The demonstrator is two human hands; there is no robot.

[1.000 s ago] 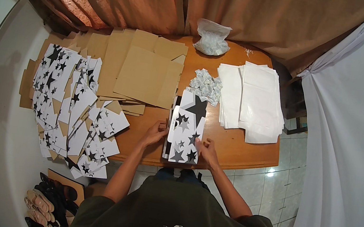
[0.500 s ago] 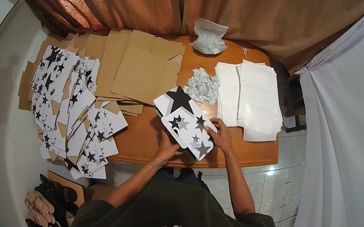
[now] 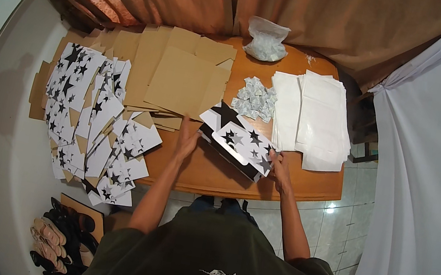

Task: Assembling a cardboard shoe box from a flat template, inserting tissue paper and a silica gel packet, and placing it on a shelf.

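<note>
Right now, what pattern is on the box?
Black stars on white, on the box; head view.

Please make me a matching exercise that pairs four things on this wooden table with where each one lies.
Things:
1. white carton printed with black stars
2. heap of small white sachets
3. stack of plain white sheets
4. crumpled clear plastic bag

Places:
A. at the table's far edge, by the curtain
B. at the table's right end
C. between the brown cardboard and the white sheets
D. held between both hands at the near edge

Pairs: 1-D, 2-C, 3-B, 4-A
</note>
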